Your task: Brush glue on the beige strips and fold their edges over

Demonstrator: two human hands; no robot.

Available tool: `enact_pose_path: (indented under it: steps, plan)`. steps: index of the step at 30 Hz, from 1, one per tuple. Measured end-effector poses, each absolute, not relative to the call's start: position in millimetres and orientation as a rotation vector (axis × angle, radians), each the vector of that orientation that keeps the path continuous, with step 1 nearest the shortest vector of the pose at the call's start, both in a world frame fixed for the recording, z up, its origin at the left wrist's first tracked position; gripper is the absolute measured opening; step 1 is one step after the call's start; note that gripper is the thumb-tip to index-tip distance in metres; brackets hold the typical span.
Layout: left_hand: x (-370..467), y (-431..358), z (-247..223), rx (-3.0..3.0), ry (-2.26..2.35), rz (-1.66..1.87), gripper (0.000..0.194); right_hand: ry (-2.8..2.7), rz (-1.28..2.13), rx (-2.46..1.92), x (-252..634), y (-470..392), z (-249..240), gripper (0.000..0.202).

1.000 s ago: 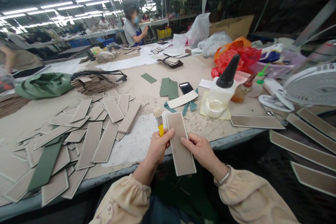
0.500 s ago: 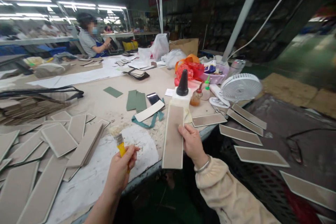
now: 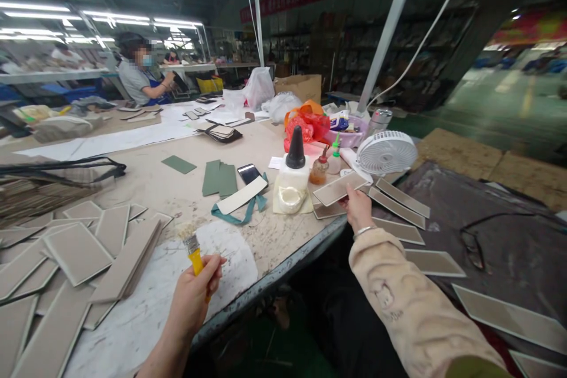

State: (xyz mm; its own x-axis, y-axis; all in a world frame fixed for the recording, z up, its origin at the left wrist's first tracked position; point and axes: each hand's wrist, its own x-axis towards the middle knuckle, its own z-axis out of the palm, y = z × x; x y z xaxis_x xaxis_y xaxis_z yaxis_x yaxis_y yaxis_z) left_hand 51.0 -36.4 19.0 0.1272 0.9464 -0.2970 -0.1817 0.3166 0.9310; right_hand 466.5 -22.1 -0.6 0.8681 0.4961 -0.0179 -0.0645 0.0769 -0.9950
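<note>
the left hand (image 3: pixel 195 286) pinches a yellow brush (image 3: pixel 194 256) over the bench (image 3: pixel 230 153); the right hand (image 3: pixel 358 208) pinches a pale panel (image 3: pixel 339 189) near the white fan (image 3: pixel 386 152), above the bench's edge.

The bottle (image 3: pixel 290 182) is plastic, its black cone (image 3: pixel 296 152) matt. Left of the bottle, the brush (image 3: pixel 196 261) has a metal ferrule (image 3: pixel 191 244)

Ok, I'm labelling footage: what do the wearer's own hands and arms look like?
No glove or sleeve shows at the left hand; the right hand, also ungloved, has a silvery bracelet and a loose cream sleeve with a small figure.
</note>
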Motion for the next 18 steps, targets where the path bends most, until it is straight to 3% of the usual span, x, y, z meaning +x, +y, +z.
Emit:
enact_pose_path:
  steps: [7,18]
  plan:
    - [49,-34,16,0.883,1.151,0.986,0.045,-0.336,0.631,-1.561,479,-5,-11,0.024]
    - [50,-34,17,0.884,1.178,0.956,0.050,-0.455,0.702,-1.748,489,-5,-1,0.029]
